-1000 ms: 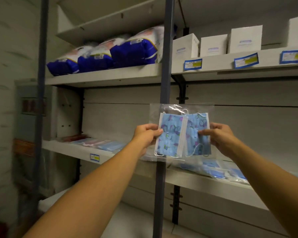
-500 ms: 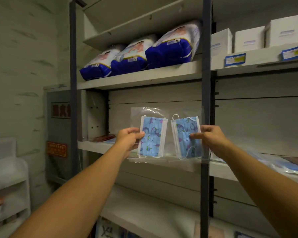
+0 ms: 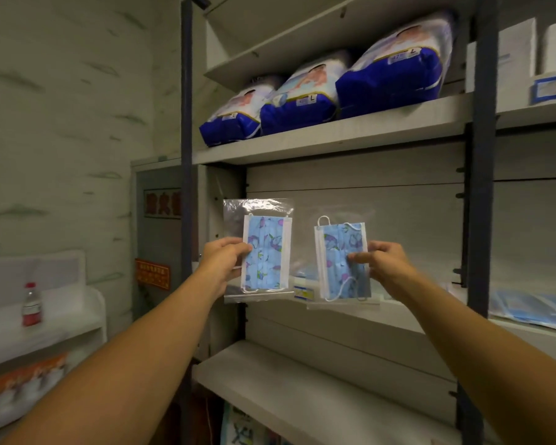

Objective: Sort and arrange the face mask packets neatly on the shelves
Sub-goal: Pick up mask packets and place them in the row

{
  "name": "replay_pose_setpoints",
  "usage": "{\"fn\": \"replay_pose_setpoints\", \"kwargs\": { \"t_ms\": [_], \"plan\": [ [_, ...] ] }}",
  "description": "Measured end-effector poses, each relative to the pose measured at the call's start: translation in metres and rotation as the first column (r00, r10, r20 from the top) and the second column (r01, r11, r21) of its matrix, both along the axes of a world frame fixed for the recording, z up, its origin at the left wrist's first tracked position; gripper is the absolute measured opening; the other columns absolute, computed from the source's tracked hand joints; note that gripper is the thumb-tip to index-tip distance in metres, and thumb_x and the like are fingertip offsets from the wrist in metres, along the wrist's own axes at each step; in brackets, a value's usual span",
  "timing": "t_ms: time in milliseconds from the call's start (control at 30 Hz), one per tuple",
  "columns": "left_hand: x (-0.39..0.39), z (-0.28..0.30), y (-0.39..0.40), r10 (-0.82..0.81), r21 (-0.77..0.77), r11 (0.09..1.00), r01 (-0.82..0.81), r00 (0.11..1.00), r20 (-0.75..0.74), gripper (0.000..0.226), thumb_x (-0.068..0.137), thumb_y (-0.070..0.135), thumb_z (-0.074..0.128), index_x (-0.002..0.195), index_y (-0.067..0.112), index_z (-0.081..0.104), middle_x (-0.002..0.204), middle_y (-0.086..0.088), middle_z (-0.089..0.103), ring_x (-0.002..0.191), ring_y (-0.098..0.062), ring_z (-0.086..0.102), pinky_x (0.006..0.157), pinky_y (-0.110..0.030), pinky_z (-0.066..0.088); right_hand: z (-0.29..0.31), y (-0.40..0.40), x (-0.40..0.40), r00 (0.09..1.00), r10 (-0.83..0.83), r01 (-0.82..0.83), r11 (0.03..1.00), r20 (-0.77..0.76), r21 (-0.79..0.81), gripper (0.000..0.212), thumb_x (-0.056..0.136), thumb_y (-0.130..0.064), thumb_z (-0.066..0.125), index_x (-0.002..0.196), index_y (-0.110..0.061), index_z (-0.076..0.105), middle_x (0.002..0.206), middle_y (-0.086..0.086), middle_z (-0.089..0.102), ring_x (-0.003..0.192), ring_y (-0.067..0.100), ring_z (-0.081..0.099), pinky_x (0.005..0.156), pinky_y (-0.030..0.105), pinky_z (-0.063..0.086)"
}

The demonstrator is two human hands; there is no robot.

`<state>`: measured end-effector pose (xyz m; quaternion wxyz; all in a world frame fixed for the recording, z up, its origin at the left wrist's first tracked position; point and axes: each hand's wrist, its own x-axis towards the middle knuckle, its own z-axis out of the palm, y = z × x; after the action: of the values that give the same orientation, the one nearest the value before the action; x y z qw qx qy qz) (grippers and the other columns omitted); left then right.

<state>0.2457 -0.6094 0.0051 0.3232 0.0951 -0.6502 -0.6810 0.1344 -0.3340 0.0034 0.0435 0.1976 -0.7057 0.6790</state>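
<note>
Before the grey metal shelf (image 3: pixel 360 311), my left hand (image 3: pixel 220 261) and right hand (image 3: pixel 387 266) each pinch a clear packet of blue patterned masks, left packet (image 3: pixel 265 252), right packet (image 3: pixel 342 261); slick plastic could slip from my fingers.

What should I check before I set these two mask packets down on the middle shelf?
1. Left hand pinches the left mask packet by its edge: ok.
2. Right hand pinches the right mask packet: ok.
3. Packets apart, not overlapping: ok.
4. Both packets upright and facing you: ok.
5. Free space on the middle shelf behind the packets: cannot tell, the packets hide it.
6. Same pattern as the blue packets lying further right: cannot tell, blurred.
</note>
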Motion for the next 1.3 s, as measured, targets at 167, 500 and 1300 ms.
{"fn": "replay_pose_setpoints", "kwargs": {
  "t_ms": [167, 500, 1300],
  "plan": [
    [-0.034, 0.000, -0.041, 0.046, -0.009, 0.999, -0.045, 0.999, 0.017, 0.009, 0.092, 0.006, 0.070, 0.098, 0.012, 0.068, 0.102, -0.007, 0.074, 0.093, -0.022, 0.073, 0.075, -0.039, 0.063, 0.003, -0.050, -0.037, 1.000, 0.016, -0.016, 1.000, -0.004, 0.001, 0.024, 0.083, -0.003, 0.077, 0.103, 0.001, 0.066, 0.103, 0.014, 0.073, 0.094, 0.033, 0.072, 0.086, 0.050, 0.060],
    [-0.123, 0.012, -0.120, 0.092, -0.084, 0.993, -0.088, 0.995, 0.045, 0.019, 0.091, 0.004, 0.070, 0.110, 0.003, 0.068, 0.103, -0.012, 0.074, 0.091, -0.025, 0.074, 0.073, -0.038, 0.063, 0.024, -0.120, -0.133, 0.999, 0.029, -0.029, 1.000, -0.013, 0.001, 0.020, 0.083, -0.005, 0.078, 0.099, -0.007, 0.066, 0.102, 0.011, 0.073, 0.091, 0.029, 0.073, 0.085, 0.047, 0.061],
    [-0.312, 0.002, -0.275, -0.104, -0.057, 0.992, 0.110, 0.990, 0.096, 0.009, 0.090, -0.001, 0.067, 0.096, 0.005, 0.068, 0.097, -0.015, 0.074, 0.084, -0.029, 0.072, 0.066, -0.036, 0.061, 0.008, -0.248, -0.257, 0.988, -0.144, 0.143, 0.989, 0.046, 0.027, 0.031, 0.081, -0.007, 0.080, 0.108, -0.005, 0.065, 0.104, 0.013, 0.073, 0.092, 0.031, 0.074, 0.088, 0.049, 0.060]
  ]
}}
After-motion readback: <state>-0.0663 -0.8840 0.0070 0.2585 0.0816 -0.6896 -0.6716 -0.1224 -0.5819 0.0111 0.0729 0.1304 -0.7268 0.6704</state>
